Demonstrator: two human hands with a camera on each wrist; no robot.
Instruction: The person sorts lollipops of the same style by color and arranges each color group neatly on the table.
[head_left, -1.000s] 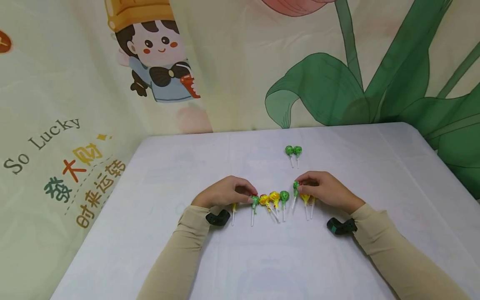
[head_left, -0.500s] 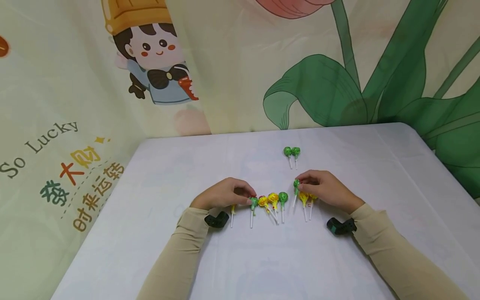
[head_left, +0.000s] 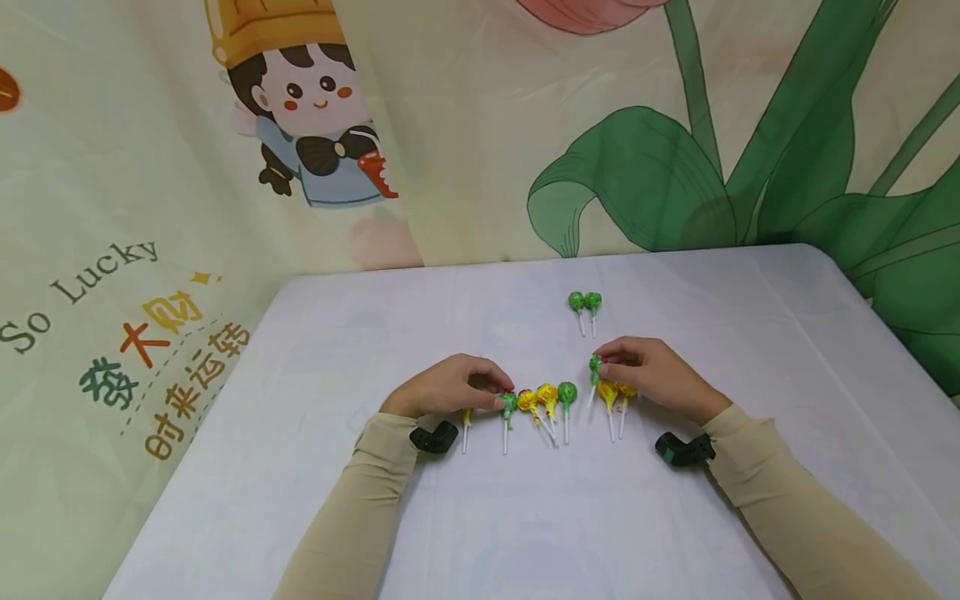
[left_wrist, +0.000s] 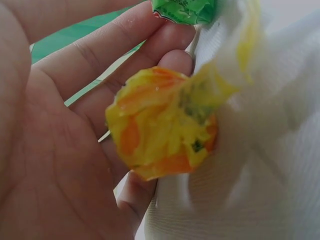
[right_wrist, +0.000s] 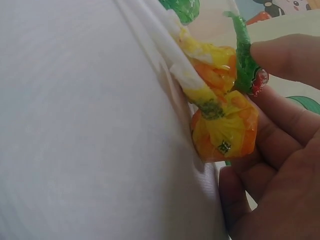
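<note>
My left hand holds the head of a green lollipop between thumb and fingers, its white stick pointing toward me. Under that palm lies a yellow-orange lollipop, mostly hidden in the head view. My right hand pinches another green lollipop by its wrapped head, stick slanting down. Close beside those fingers are two yellow lollipops, large in the right wrist view, where the nearer yellow-orange head sits before the fingers. Between the hands lie two yellow lollipops and a green lollipop.
Two green lollipops lie side by side farther back. A white cloth covers the table. Behind it hangs a printed backdrop with a cartoon figure and green leaves. Black bands sit on both wrists.
The right hand has shifted slightly away from me and rightward with its green lollipop, drawing nearer the yellow ones. My left hand stays in place.
</note>
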